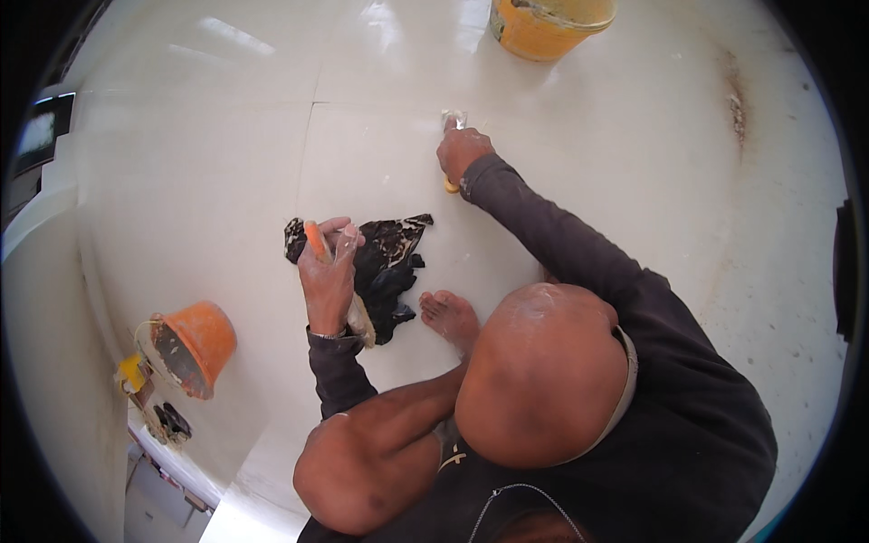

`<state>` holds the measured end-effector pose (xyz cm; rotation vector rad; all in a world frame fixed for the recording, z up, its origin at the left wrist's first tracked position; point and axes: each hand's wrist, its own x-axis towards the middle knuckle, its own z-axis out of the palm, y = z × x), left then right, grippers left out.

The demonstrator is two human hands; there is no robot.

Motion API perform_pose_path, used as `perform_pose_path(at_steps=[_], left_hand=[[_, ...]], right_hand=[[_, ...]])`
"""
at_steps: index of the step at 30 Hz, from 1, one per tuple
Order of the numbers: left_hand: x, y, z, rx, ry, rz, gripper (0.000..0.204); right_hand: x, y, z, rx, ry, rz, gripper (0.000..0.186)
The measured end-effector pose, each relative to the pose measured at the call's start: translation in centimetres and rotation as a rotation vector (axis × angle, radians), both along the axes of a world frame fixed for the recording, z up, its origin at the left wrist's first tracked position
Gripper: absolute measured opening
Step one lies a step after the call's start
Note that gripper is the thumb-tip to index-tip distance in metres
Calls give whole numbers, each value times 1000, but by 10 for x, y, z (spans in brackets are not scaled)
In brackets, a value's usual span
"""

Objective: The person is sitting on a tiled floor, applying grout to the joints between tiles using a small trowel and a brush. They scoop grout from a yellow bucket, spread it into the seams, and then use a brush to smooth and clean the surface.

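My right hand reaches forward to the pale tiled floor, closed around a small scraper. Its metal blade rests on the floor ahead of my fingers, and a bit of yellow handle pokes out behind them. Nearer to me on the left, my left hand is wrapped round an orange-handled tool; a pale, flat part shows by the wrist, but its kind is unclear. Just right of that hand and partly under it lies a crumpled black plastic sheet, smeared with pale stuff.
A yellow bucket stands at the far edge. To the left, an orange bucket lies tipped, with a yellow object and a dark scrap beside it. My bare foot is close to the plastic. A brown stain marks the far right.
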<state>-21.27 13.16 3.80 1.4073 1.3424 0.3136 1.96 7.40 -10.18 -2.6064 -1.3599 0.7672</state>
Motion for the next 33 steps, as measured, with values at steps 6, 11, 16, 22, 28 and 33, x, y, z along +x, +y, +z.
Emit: perform_pose_path(at_steps=[6, 11, 16, 22, 28, 33], left_hand=[[-5, -3, -6, -16, 66, 2, 32], [-16, 1, -2, 21, 20, 23, 32], [-35, 2, 9, -58, 131, 87, 32], [-52, 7, -11, 15, -35, 49, 33], [-75, 18, -31, 12, -45, 96, 33], [-82, 29, -44, -1, -40, 104, 34]], right_hand=[[-12, 16, -15, 102, 12, 62, 34], [-31, 30, -11, 148, -120, 111, 27], [-20, 39, 23, 91, 65, 382, 22], [33, 127, 18, 14, -77, 699, 24], [27, 106, 12, -229, -96, 779, 16], [56, 27, 30, -159, -60, 806, 20]])
